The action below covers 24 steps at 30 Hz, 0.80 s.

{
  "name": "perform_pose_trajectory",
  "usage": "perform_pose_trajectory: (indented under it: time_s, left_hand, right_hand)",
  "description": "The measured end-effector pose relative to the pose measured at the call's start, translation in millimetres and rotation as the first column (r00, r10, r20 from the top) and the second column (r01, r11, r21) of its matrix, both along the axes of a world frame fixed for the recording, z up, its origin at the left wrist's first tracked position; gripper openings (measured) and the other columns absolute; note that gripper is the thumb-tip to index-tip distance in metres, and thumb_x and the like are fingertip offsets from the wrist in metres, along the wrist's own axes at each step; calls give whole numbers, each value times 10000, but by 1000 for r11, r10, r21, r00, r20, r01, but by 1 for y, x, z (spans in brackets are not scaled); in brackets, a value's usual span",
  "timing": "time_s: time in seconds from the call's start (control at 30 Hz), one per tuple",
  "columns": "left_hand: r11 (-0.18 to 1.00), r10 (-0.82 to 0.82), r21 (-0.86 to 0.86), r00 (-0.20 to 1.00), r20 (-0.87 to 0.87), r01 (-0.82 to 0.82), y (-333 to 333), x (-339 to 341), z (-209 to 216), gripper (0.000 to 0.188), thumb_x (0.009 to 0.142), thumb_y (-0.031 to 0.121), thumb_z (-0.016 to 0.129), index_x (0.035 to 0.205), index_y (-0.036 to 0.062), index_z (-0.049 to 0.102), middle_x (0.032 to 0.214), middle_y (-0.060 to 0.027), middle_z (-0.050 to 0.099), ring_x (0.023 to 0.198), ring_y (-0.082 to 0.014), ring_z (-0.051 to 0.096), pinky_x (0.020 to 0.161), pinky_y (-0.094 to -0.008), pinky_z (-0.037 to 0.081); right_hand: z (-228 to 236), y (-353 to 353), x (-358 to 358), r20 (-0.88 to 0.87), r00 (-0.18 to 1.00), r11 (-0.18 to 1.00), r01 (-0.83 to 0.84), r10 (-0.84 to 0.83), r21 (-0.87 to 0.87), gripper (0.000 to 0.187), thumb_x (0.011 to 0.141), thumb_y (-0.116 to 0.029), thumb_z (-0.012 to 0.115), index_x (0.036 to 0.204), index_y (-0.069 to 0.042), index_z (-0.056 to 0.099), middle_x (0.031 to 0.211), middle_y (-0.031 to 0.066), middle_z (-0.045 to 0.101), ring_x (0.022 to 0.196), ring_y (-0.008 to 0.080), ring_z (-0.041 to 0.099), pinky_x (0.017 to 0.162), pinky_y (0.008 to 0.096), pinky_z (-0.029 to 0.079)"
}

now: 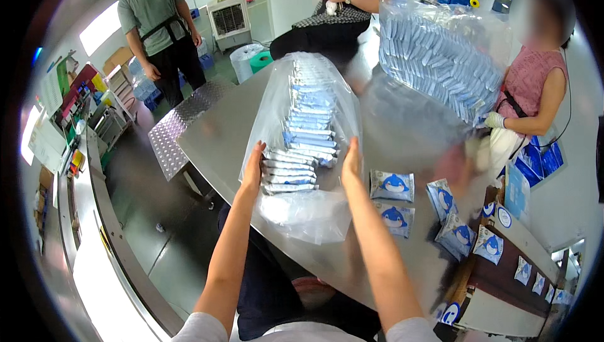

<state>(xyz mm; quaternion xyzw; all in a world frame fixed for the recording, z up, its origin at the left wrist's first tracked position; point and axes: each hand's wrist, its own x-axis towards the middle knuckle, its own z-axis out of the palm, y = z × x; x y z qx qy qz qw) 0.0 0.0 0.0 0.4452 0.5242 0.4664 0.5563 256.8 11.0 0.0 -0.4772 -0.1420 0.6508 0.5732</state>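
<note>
A large clear plastic bag (pixel 259 129) lies on the metal table, its loose mouth toward me. Inside it, blue-and-white sachets (pixel 309 120) stand packed on edge in a long row. The nearest sachets (pixel 288 172) sit a little to the left of the row behind them. My left hand (pixel 253 167) rests flat along the bag's left side, fingers stretched out. Against the right side lies my right hand (pixel 351 162), its fingers also straight. Neither hand grips anything. Beside my right forearm are two loose whale-printed packets (pixel 392 186), one nearer me than the other.
More packets (pixel 455 235) lie at the table's right, where a brown conveyor (pixel 503 274) carries several others. A second filled bag (pixel 434 59) stands at the far right beside a gloved person (pixel 535 90). Two people (pixel 157 27) are beyond the table (pixel 217 134), one holding a phone.
</note>
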Motion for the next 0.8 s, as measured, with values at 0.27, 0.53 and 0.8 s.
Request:
perform_pose_trajectory:
  time_s: [0.27, 0.53, 0.8]
  left_hand:
    - [994, -86, 61, 995, -59, 89, -10, 6, 31, 606, 957, 457, 371, 1429, 85, 290, 1486, -63, 281, 1381, -229, 210, 1123, -338, 107]
    - [810, 323, 509, 504, -801, 291, -94, 37, 75, 496, 928, 216, 506, 1357, 3, 377, 1418, -221, 345, 1334, -352, 301, 1091, -404, 232]
    - [509, 162, 749, 807, -567, 424, -264, 152, 32, 386, 720, 75, 554, 1080, -26, 460, 1027, -213, 458, 958, -321, 422, 854, -439, 332]
  right_hand:
    - [33, -33, -83, 660, 749, 984, -73, -52, 161, 753, 933, -577, 269, 1432, -16, 222, 1479, 184, 248, 1363, 340, 230, 1113, 370, 176]
    - [9, -103, 21, 900, -431, 668, -687, -57, -287, 642, 936, -498, 378, 1221, 72, 462, 732, 197, 624, 717, 386, 617, 808, 440, 481]
    - [62, -240, 27, 838, 160, 689, -500, -522, 525, 402, 772, -58, 581, 1151, 61, 519, 1210, 194, 518, 1137, 320, 508, 942, 385, 430]
